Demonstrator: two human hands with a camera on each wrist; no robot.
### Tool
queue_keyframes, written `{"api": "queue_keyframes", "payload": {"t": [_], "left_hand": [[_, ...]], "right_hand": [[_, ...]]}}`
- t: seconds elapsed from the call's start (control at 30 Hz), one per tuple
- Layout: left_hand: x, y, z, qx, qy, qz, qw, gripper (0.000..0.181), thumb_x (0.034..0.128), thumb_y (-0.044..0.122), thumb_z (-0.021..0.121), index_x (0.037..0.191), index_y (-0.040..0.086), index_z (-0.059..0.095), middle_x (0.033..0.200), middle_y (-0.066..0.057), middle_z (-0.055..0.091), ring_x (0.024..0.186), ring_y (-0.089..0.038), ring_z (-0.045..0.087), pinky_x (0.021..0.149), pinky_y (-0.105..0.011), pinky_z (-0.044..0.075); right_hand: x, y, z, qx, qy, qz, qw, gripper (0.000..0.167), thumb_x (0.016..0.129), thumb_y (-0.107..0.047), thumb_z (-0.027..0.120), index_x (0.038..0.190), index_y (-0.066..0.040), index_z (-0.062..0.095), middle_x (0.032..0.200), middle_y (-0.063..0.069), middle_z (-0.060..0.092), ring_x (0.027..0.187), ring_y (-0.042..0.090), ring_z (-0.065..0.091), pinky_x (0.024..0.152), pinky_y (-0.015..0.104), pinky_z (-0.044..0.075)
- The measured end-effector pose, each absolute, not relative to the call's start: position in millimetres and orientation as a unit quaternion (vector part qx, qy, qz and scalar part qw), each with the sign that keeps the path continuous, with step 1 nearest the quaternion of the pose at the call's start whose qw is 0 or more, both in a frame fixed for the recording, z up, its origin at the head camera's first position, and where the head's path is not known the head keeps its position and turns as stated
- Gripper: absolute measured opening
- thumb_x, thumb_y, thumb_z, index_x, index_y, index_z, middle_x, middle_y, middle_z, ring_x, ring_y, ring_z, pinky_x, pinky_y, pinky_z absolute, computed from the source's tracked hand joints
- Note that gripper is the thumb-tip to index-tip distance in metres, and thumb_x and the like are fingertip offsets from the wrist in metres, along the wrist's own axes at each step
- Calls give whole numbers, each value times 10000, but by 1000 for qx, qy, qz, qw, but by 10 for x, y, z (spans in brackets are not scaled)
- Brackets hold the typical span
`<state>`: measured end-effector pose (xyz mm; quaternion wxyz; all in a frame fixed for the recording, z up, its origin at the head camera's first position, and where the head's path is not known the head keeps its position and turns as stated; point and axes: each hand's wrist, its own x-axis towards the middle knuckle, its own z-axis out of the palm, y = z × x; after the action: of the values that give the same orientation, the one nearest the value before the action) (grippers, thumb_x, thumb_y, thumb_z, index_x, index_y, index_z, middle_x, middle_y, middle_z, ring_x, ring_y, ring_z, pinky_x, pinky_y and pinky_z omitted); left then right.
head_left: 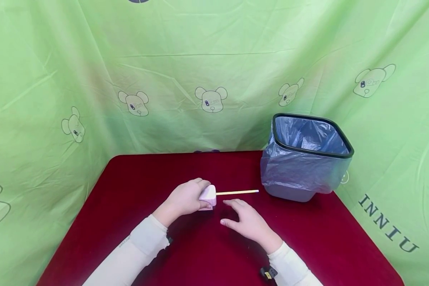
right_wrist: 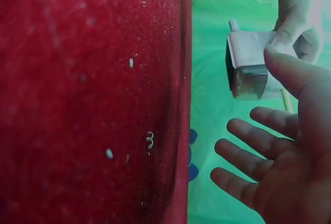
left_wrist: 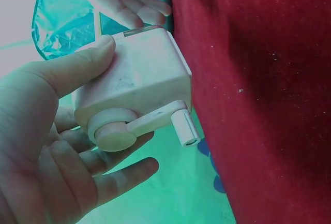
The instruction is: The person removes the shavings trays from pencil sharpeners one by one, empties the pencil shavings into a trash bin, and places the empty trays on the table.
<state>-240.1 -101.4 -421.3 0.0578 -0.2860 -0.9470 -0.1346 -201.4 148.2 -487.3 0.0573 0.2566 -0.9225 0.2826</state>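
Observation:
My left hand (head_left: 186,197) grips a pale pink-white hand-crank pencil sharpener (head_left: 209,194) above the table, thumb on one side. Its crank handle (left_wrist: 160,118) juts out at the end near the palm in the left wrist view. A see-through shavings drawer (right_wrist: 251,81) shows on the opposite end, with something brownish inside. From that end a yellow pencil (head_left: 237,192) sticks out to the right, its tip end hidden in the sharpener. My right hand (head_left: 248,222) hovers just right of the sharpener, below the pencil in the head view, fingers spread and holding nothing.
A grey bin with a black rim (head_left: 312,152) and a bluish plastic liner stands at the table's back right. Small pale crumbs and a curled shaving (right_wrist: 150,140) lie on the dark red tablecloth (head_left: 157,171). Green printed curtains (head_left: 171,79) hang around the table.

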Motion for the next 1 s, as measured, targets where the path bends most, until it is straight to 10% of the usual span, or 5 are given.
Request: {"api": "queue_keyframes", "payload": {"t": [1.0], "left_hand": [[-2254,-990,-3978,-309,-940,-127,74,628,805,377,873,1333,146,624,1159,31,661,959,-103,619,825,-326,557]], "right_hand": [[-2173,1406,-4917,234,-881,411,24,620,869,-369,823,1399,-124,617,1371,39,646,1284,242,598,1074,494,475]]}}
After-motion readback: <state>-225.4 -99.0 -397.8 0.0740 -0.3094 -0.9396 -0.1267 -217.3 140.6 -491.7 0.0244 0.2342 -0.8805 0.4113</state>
